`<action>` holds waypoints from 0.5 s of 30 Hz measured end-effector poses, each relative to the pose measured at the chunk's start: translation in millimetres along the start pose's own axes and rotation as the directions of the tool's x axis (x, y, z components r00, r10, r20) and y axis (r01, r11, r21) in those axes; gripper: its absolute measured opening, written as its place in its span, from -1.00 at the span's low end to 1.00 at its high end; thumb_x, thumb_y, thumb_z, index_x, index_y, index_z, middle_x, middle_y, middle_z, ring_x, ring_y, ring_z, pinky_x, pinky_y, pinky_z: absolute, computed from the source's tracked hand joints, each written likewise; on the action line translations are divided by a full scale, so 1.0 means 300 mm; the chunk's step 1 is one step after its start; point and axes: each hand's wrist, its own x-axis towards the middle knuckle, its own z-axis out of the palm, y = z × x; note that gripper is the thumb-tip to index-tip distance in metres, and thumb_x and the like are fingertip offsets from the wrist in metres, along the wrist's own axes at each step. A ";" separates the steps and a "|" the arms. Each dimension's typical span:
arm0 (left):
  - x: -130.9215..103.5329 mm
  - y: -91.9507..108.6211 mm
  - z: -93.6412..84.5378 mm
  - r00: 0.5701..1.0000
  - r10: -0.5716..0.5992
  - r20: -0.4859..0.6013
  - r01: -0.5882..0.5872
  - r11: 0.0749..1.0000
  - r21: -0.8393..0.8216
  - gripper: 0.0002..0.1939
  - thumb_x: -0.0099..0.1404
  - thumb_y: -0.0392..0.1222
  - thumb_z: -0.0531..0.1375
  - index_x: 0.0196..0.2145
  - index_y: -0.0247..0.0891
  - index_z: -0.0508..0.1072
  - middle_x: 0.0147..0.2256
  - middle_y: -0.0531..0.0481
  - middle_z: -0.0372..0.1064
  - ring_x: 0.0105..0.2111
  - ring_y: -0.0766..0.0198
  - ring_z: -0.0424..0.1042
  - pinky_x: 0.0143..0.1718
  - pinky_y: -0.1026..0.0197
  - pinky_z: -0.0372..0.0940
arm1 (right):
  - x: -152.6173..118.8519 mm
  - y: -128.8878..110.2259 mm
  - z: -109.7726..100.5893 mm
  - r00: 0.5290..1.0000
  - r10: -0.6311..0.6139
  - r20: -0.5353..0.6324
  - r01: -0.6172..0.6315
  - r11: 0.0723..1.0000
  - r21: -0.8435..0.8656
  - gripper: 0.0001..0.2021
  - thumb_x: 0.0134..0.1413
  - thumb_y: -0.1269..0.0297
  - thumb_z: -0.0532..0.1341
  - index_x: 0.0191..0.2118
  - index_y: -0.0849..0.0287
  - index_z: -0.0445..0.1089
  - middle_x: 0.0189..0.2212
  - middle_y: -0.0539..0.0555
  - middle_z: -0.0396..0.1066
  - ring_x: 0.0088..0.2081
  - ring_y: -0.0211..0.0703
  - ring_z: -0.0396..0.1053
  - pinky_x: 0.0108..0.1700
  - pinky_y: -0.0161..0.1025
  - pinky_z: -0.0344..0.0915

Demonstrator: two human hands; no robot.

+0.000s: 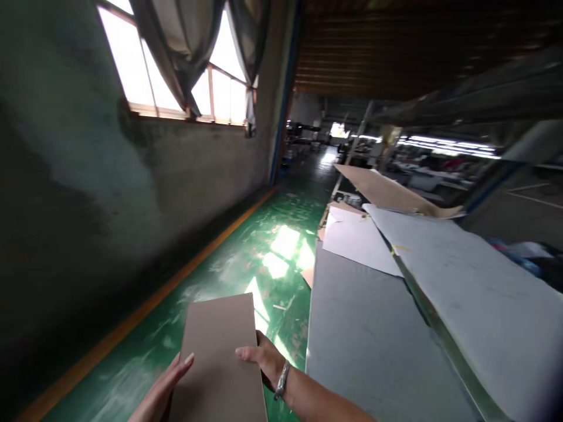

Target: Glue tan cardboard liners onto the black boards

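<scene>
A flat, light brown rectangular board or box (222, 351) is held at the bottom centre, over the green floor. My left hand (165, 384) grips its left edge, thumb on the top face and the other fingers hidden beneath. On the opposite edge my right hand (264, 356) holds it the same way, its thumb lying on the top face. A silver bracelet (282, 380) circles my right wrist. What lies under the board cannot be seen.
To the right stands a long grey table (360, 340) with large white sheets (475, 281) and brown card (391, 190) on it. A wall (193, 170) with curtained windows runs along the left. The green floor (220, 275) has an orange line and leads ahead.
</scene>
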 end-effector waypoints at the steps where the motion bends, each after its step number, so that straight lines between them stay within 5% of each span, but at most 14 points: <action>1: 0.083 0.069 0.032 0.995 0.003 0.097 -0.005 1.000 0.015 -0.33 0.00 0.00 0.25 0.09 -0.15 0.25 -0.02 -0.08 0.34 0.05 -0.06 0.21 0.04 -0.03 0.16 | 0.030 -0.051 -0.023 0.997 -0.052 -0.057 0.055 0.997 0.055 -0.46 -0.32 0.23 0.34 -0.10 0.29 0.33 -0.32 0.13 0.43 -0.34 -0.09 0.39 -0.24 -0.14 0.27; 4: 0.334 0.249 0.115 0.954 0.104 0.280 -0.099 0.995 -0.032 -0.31 0.04 0.15 0.15 0.12 -0.09 0.20 0.10 -0.04 0.19 0.14 -0.07 0.05 0.11 -0.10 0.04 | 0.153 -0.190 -0.095 0.944 -0.217 -0.246 0.257 0.956 0.143 -0.55 -0.25 0.26 0.30 -0.14 0.31 0.34 -0.38 0.13 0.43 -0.39 -0.11 0.39 -0.30 -0.17 0.28; 9: 0.691 0.471 0.224 0.954 0.118 0.276 -0.092 0.990 -0.105 -0.28 -0.01 0.23 0.14 0.08 -0.10 0.23 0.07 -0.10 0.23 0.15 -0.10 0.03 0.10 -0.19 0.00 | 0.494 -0.433 -0.183 0.672 -0.470 -0.572 0.612 0.787 0.072 -0.57 -0.27 0.28 0.32 -0.17 0.22 0.29 -0.39 0.04 0.41 -0.38 -0.15 0.37 -0.29 -0.17 0.31; 12: 0.857 0.595 0.327 0.937 0.138 0.322 -0.100 0.986 -0.130 -0.25 -0.08 0.13 0.25 0.07 -0.15 0.24 0.01 -0.13 0.30 0.10 -0.10 0.12 0.06 -0.14 0.11 | 0.733 -0.594 -0.161 0.546 -0.586 -0.599 0.720 0.694 -0.024 -0.47 -0.26 0.28 0.32 -0.07 0.20 0.20 -0.32 0.04 0.40 -0.32 -0.16 0.36 -0.21 -0.18 0.30; 15: 1.037 0.747 0.444 0.959 0.160 0.232 -0.113 0.972 -0.204 -0.27 -0.04 0.14 0.23 0.08 -0.13 0.23 -0.09 -0.06 0.39 0.01 -0.02 0.26 0.02 0.01 0.21 | 0.973 -0.717 -0.098 0.482 -0.689 -0.541 0.771 0.627 -0.112 -0.31 -0.26 0.26 0.32 0.06 0.19 0.06 -0.25 0.08 0.39 -0.25 -0.14 0.35 -0.14 -0.16 0.29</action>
